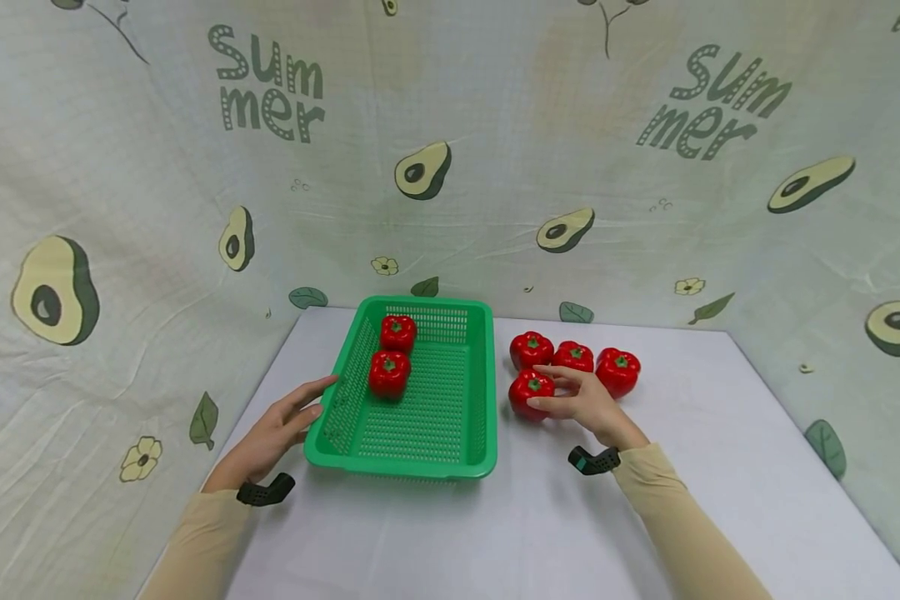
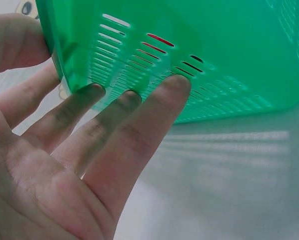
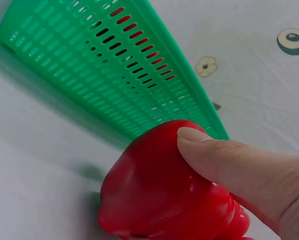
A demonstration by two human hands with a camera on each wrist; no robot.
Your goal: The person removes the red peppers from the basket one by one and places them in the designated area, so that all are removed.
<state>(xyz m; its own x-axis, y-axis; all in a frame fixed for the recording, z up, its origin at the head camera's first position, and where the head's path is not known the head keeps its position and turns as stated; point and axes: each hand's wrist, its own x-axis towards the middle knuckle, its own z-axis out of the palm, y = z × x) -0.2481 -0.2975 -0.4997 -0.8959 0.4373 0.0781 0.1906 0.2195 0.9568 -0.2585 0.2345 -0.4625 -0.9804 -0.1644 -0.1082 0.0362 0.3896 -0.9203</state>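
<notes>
My right hand (image 1: 587, 407) grips a red bell pepper (image 1: 528, 395) low over the white table, to the right of a green plastic basket (image 1: 482, 463). In the right wrist view the thumb presses on the glossy side of that pepper (image 3: 159, 185); the other fingers are hidden behind it. Two more red bell peppers (image 1: 389, 374) lie inside the basket along its left side. My left hand (image 1: 276, 433) is at the basket's left rim, its fingers extended. In the left wrist view some fingertips (image 2: 175, 87) touch the slotted outer wall (image 2: 229, 60), with the thumb at the rim edge.
Behind the right hand, three red bell peppers (image 1: 618, 372) stand close together on the white table (image 1: 420, 542). A pale cloth (image 1: 495, 108) printed with avocados, leaves and lettering hangs behind the table and along both sides.
</notes>
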